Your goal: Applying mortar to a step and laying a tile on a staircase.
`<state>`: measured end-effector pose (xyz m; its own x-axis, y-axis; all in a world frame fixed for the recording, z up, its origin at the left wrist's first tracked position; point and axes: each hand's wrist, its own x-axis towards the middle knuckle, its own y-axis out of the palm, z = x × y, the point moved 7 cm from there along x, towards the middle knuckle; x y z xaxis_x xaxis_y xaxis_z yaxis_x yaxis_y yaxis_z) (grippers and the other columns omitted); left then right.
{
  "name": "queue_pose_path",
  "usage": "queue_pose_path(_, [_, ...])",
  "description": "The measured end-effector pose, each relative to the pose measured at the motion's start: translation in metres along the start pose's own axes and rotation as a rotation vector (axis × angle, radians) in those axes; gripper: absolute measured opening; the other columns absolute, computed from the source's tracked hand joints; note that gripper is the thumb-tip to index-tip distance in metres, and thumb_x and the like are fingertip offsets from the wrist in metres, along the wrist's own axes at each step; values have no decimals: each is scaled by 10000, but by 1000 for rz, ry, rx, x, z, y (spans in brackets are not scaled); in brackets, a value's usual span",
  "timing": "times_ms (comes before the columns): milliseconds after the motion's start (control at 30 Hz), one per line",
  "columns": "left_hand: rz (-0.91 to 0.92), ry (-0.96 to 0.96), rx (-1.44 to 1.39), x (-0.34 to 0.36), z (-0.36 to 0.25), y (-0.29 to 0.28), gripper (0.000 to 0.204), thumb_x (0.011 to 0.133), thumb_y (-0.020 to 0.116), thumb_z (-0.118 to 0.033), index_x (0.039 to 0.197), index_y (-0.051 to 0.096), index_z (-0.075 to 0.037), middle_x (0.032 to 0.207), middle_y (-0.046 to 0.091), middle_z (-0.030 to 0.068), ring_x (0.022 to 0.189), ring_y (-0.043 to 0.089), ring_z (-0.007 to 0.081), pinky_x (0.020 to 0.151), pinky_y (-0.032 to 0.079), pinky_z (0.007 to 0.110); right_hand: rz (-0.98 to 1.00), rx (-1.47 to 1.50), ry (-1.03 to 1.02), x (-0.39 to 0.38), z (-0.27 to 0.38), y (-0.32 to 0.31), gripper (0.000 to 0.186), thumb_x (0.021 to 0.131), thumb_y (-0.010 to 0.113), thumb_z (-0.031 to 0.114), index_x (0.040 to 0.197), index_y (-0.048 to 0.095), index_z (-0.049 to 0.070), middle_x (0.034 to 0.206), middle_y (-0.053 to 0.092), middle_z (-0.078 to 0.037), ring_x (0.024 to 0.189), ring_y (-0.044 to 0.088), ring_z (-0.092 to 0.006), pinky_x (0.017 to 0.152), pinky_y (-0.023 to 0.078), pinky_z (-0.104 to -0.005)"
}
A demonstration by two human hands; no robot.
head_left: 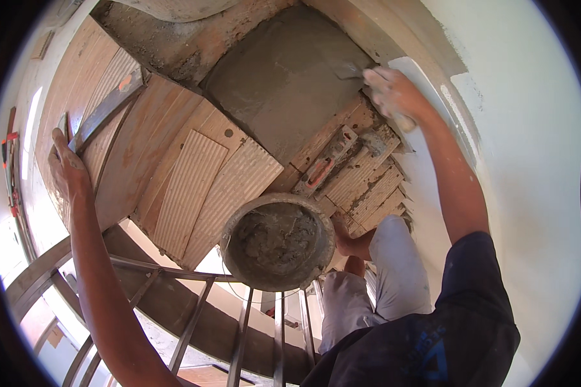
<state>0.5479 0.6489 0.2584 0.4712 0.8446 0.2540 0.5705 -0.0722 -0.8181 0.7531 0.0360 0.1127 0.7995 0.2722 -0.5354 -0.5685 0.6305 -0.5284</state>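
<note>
My right hand [397, 97] grips a trowel [347, 73], its blade at the right side of the square patch of wet grey mortar [277, 84]. At the far left, my left hand [71, 164] is curled at the edge of the stacked wood-look boards [126, 161], by the end of a metal straightedge [106, 113]; exactly what its fingers grip is hidden. A bucket of mortar [277, 242] sits below the patch. A level [323, 161] lies on the ridged pieces to the right of centre.
White wall [523, 142] runs along the right. Metal railing bars [242, 335] cross below the bucket, with a drop showing between them. My bent legs and bare foot [352, 242] are at lower right. Long tools [13, 180] lean at the far left.
</note>
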Motion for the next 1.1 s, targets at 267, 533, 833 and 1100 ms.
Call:
queue_pose_path(267, [1,9,16,-3,-6,0,1022,930,400,-835,1450,526,36,1354,618,287,1275,589,396,1108,395,470,-55,277,104,-73,-47,0,527,1068,523,497,1148,627,-13,712,578,-44,515,541,-131,493,466,-307])
queue_pose_path(533, [-7,0,45,-4,-7,-3,1010,940,378,-831,1455,526,25,1370,603,296,1296,573,409,1121,386,474,148,283,61,-85,-12,96,447,1068,525,482,1163,626,57,734,579,-40,572,555,-137,514,483,-308])
queue_pose_path(833, [7,16,61,-2,-6,-2,985,958,388,-803,1461,518,34,1377,601,288,1291,573,404,1114,389,470,223,-308,-330,-50,45,93,516,1047,527,521,1133,611,20,899,635,-198,815,646,-345,797,508,-462])
queue_pose_path(1100, [24,5,24,-3,-6,-5,930,980,409,-762,1444,539,33,1351,621,258,1261,589,369,1101,401,450,-6,34,70,-37,-9,-4,473,1060,533,506,1086,622,42,770,577,-54,621,564,-128,525,475,-296])
